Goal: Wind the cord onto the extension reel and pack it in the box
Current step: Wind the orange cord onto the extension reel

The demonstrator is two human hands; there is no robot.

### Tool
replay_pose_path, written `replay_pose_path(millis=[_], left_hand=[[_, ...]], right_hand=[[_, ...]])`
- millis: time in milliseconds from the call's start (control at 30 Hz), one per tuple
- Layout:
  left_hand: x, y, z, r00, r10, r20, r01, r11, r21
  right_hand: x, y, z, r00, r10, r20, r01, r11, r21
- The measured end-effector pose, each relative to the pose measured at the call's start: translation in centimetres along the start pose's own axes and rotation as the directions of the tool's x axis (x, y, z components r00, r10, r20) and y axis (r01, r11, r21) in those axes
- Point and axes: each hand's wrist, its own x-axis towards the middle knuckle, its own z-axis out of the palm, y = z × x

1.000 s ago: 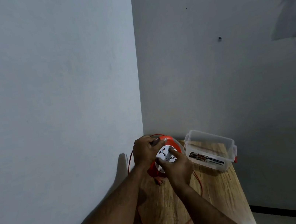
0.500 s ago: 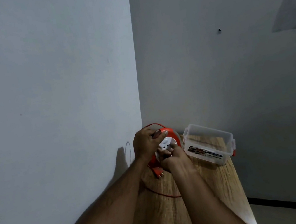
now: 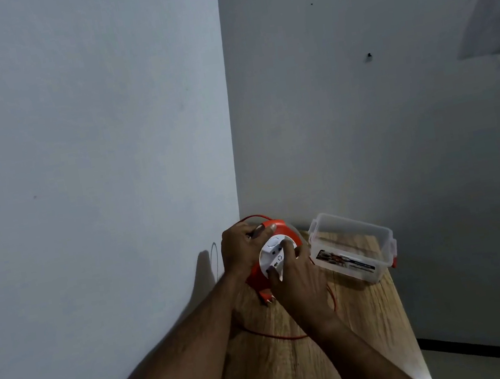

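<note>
**Cord winding in progress; box not yet loaded**

**Worktop.** The wooden worktop point(image 3: 370, 317) stands in a room corner, its far edge and left edge against the walls. It carries all task items at its far end.

**Box.** The clear plastic box point(image 3: 354, 246) sits at the far right corner of the worktop, lid off, mouth open upward. A printed label shows on its near wall. Nothing can be made out inside; the reel is not in it. Red latches show at its right end.

**Reel.** The orange reel point(image 3: 288, 232) with a white socket hub point(image 3: 273, 252) is held tilted at the far left corner, just beside the box, apart from it.

**Hands.** The left hand point(image 3: 239, 253) grips the reel rim, fingers curled over the top edge. The right hand point(image 3: 299, 280) holds the hub, fingers curled onto the white face.

**Cord.** A loop of red cord point(image 3: 278, 335) lies loose on the worktop near the forearms, and a strand arcs above the reel. The plug point(image 3: 267, 296) hangs below the reel, near the worktop.

**Step in hand.** Judged as winding: the hub is being turned against the held rim, and slack remains to take up.

**Next move.** Turn the hub until the loop is drawn in, keeping the cord clear of the wrists so it does not snag. Secure the plug, then lower the reel into the box; the fit looks close, so the reel probably has to go in flat.
</note>
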Motion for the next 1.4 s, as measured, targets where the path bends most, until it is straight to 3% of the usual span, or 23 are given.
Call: replay_pose_path(millis=[133, 300, 400, 533, 633, 767, 833, 867, 900, 933, 967, 1000, 1067, 1167, 1233, 1267, 1300, 1333, 1367, 1400], left_hand=[[-0.1, -0.2, -0.1, 1.0, 0.01, 0.006, -0.01, 1.0, -0.016], [-0.7, 0.1, 0.6, 0.999, 0.029, 0.016, -0.028, 0.998, -0.05], [-0.7, 0.3, 0.6, 1.0, 0.012, -0.013, -0.013, 0.998, -0.061], [-0.4, 0.6, 0.5, 0.999, -0.011, -0.036, 0.009, 0.999, -0.051], [-0.3, 0.9, 0.6, 0.999, -0.011, -0.051, 0.008, 0.998, -0.054], [-0.4, 1.1, 0.9, 0.999, 0.04, -0.031, -0.042, 0.997, -0.067], [-0.7, 1.2, 1.2, 0.997, 0.075, -0.021, -0.076, 0.996, -0.045], [-0.8, 1.2, 1.3, 0.996, 0.093, -0.018, -0.093, 0.995, -0.036], [-1.0, 1.2, 1.5, 0.994, 0.112, -0.008, -0.112, 0.993, -0.026], [-1.1, 1.0, 1.6, 0.991, 0.133, 0.009, -0.133, 0.991, -0.015], [-1.2, 0.9, 1.7, 0.988, 0.151, 0.026, -0.151, 0.988, -0.011], [-1.3, 0.7, 1.7, 0.987, 0.156, 0.036, -0.155, 0.988, -0.02], [-1.2, 0.4, 1.6, 0.992, 0.121, 0.021, -0.12, 0.992, -0.044], [-0.7, 0.4, 1.0, 0.997, 0.081, -0.008, -0.081, 0.996, -0.03], [-0.3, 0.4, 0.6, 0.997, 0.064, -0.037, -0.065, 0.997, -0.033], [-0.1, 0.3, 0.4, 0.998, 0.043, -0.053, -0.045, 0.998, -0.035], [0.1, 0.2, 0.1, 0.998, 0.025, -0.062, -0.027, 0.999, -0.04], [0.2, 0.0, 0.0, 0.998, 0.009, -0.064, -0.012, 0.999, -0.044], [0.3, -0.1, -0.1, 0.998, 0.004, -0.065, -0.006, 0.999, -0.044], [0.3, -0.1, -0.2, 0.998, 0.004, -0.06, -0.006, 0.999, -0.042]], right_hand=[[0.3, -0.4, 0.1, 0.986, 0.159, -0.054, -0.152, 0.981, 0.119], [0.5, -1.9, -0.1, 0.964, 0.251, -0.088, -0.211, 0.923, 0.321], [1.1, -2.2, -1.2, 0.955, 0.246, -0.163, -0.205, 0.951, 0.233], [1.5, -2.1, -1.9, 0.966, 0.233, -0.109, -0.22, 0.969, 0.116], [1.6, -2.3, -1.4, 0.926, 0.34, -0.166, -0.261, 0.892, 0.369], [0.9, -2.5, -0.3, 0.844, 0.499, -0.197, -0.314, 0.757, 0.573], [1.1, -3.1, 0.0, 0.729, 0.683, -0.042, -0.448, 0.522, 0.725], [1.6, -3.5, 0.0, 0.61, 0.784, 0.116, -0.522, 0.287, 0.803], [2.3, -3.9, 0.0, 0.473, 0.805, 0.357, -0.566, -0.032, 0.824], [3.0, -4.1, -0.2, 0.377, 0.712, 0.592, -0.532, -0.357, 0.768], [3.6, -3.7, -0.1, 0.324, 0.569, 0.756, -0.489, -0.583, 0.649], [4.2, -3.2, 0.0, 0.304, 0.469, 0.83, -0.434, -0.707, 0.558], [4.6, -3.4, -1.5, 0.316, 0.413, 0.854, -0.368, -0.776, 0.512], [4.0, -3.7, -3.2, 0.386, 0.412, 0.825, -0.348, -0.763, 0.544], [3.3, -3.5, -2.9, 0.478, 0.451, 0.754, -0.458, -0.604, 0.652], [2.7, -3.3, -2.7, 0.527, 0.545, 0.652, -0.521, -0.399, 0.755], [2.2, -2.9, -2.1, 0.608, 0.673, 0.422, -0.538, -0.043, 0.842], [1.6, -2.0, -1.5, 0.745, 0.657, 0.116, -0.465, 0.387, 0.796], [0.9, -1.4, -1.3, 0.874, 0.465, -0.144, -0.293, 0.738, 0.608], [0.6, -0.8, -1.2, 0.944, 0.202, -0.26, -0.091, 0.919, 0.384]])
